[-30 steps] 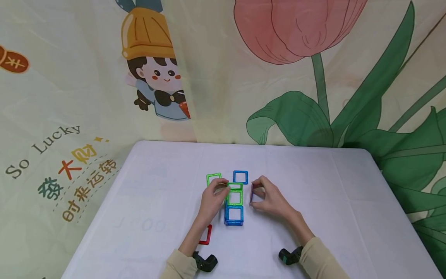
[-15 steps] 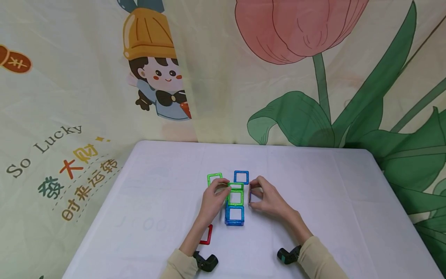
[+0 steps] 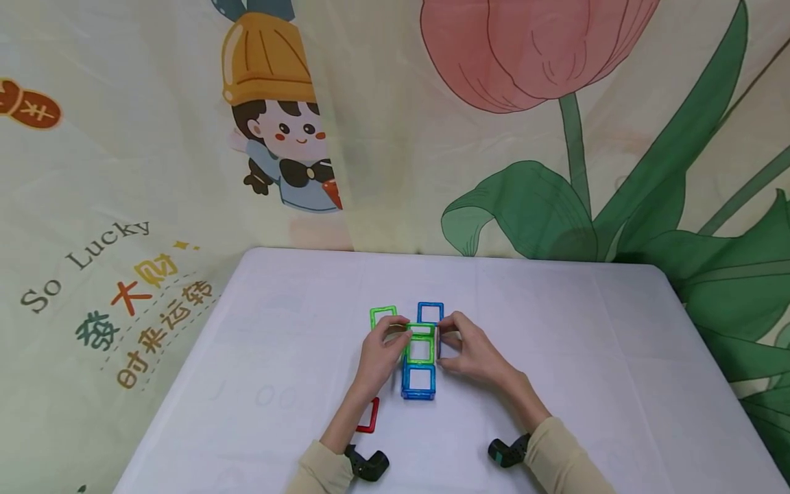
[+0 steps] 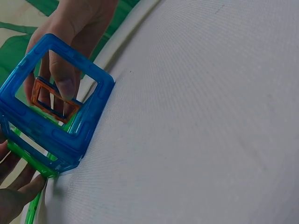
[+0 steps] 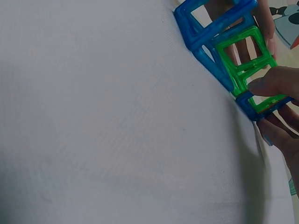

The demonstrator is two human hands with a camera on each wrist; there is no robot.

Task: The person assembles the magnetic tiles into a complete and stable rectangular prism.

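Observation:
Open-frame square magnetic tiles form a small structure on the white table, with a blue part (image 3: pixel 418 394) at the near end and a green part (image 3: pixel 422 337) behind it. My left hand (image 3: pixel 378 353) grips the green part at its left side. On the other side, my right hand (image 3: pixel 478 351) pinches an upright orange magnetic tile (image 4: pixel 35 93) between thumb and fingers. Blue shows along that tile's edges, and I cannot tell if a second tile is stacked on it. It stands right beside the green part; whether they touch is unclear.
A loose blue tile (image 3: pixel 430 304) lies behind the structure. Another green tile (image 3: pixel 383 309) is at the back left, partly covered by my left hand. A red tile (image 3: pixel 374 415) lies beside my left forearm. The white table (image 3: pixel 296 309) meets a printed backdrop cloth (image 3: pixel 395 171).
My right hand has moved left with the orange tile, narrowing the gap to the green part. The left hand keeps its grip, and the structure has stayed in place.

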